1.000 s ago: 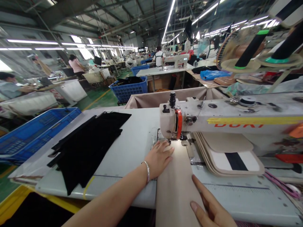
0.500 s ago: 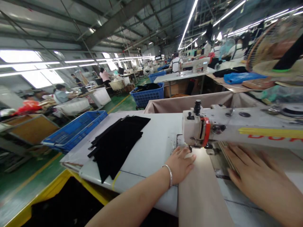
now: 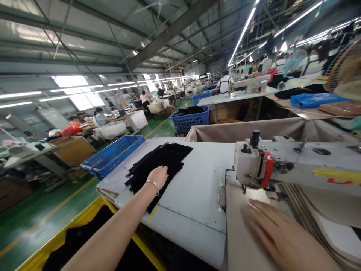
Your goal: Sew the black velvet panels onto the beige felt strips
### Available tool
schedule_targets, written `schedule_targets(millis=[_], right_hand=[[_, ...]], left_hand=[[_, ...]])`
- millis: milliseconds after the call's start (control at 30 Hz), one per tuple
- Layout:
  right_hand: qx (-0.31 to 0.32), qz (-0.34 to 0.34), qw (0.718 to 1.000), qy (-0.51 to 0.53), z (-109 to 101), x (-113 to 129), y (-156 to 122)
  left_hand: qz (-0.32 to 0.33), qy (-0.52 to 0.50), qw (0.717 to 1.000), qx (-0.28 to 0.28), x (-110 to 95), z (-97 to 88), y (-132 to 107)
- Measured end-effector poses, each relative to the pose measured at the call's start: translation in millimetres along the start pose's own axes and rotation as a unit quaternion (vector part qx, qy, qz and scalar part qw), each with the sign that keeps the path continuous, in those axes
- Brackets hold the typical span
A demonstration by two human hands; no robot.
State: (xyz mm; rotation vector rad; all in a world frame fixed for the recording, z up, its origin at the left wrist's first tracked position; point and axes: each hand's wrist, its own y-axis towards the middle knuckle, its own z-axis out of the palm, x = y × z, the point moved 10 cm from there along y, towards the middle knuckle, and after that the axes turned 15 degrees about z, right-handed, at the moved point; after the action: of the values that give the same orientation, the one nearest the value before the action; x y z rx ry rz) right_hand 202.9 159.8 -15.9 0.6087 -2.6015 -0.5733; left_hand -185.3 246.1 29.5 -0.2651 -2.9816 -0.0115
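My left hand (image 3: 158, 178), with a silver bracelet at the wrist, is over the stack of black fabric pieces (image 3: 149, 161) on the left of the table. Its visible fingers are extended, though the fingertips' contact with the cloth is hard to make out. Flat on a beige fabric panel (image 3: 239, 226) lies my right hand (image 3: 275, 227), fingers stretched out, just in front of the sewing machine (image 3: 252, 165). The panel's far end reaches under the machine head, by the needle. More beige pieces (image 3: 303, 210) are stacked under the machine arm, right of that hand.
A yellow bin (image 3: 93, 207) with black fabric stands at the lower left. Beyond the white table (image 3: 194, 195) are a blue crate (image 3: 113, 150) and another blue crate (image 3: 190, 119) holding dark items. A fan (image 3: 348, 71) stands at the right. Co-workers sit farther back.
My left hand has moved left from beside the needle to the black fabric stack. My right hand has shifted from the pieces under the machine arm onto the beige panel. The view has turned left.
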Motion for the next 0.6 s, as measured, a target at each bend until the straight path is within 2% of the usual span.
schedule_targets(millis=[67, 167, 267, 333, 400, 433, 533, 600], right_hand=[[0.008, -0.01, 0.998, -0.054, 18, 8, 5], [0.01, 0.006, 0.997, -0.07, 33, 1, 9], [0.016, 0.008, 0.998, -0.061, 33, -4, 9], [0.026, 0.007, 0.998, -0.055, 28, -2, 10], [0.04, 0.006, 0.998, -0.047, 22, 3, 11], [0.047, 0.007, 0.998, -0.04, 20, 6, 12], [0.054, 0.02, 0.998, -0.016, 14, 10, 14], [0.049, 0.032, 0.998, -0.012, 11, 10, 14]], left_hand=[[-0.004, 0.008, 1.0, 0.021, 12, 6.3, 0], [-0.001, 0.019, 0.999, 0.033, 16, 3.2, 5], [0.002, 0.026, 0.999, 0.02, 12, -18.6, 6], [0.009, 0.024, 1.0, -0.005, -1, -39.7, 3], [0.031, 0.01, 0.999, -0.032, -28, -56.6, -4], [0.057, -0.019, 0.998, -0.035, -48, -58.7, -7], [0.19, -0.162, 0.968, -0.007, -129, -39.9, -15], [0.258, -0.205, 0.944, -0.02, -174, -22.8, -15]])
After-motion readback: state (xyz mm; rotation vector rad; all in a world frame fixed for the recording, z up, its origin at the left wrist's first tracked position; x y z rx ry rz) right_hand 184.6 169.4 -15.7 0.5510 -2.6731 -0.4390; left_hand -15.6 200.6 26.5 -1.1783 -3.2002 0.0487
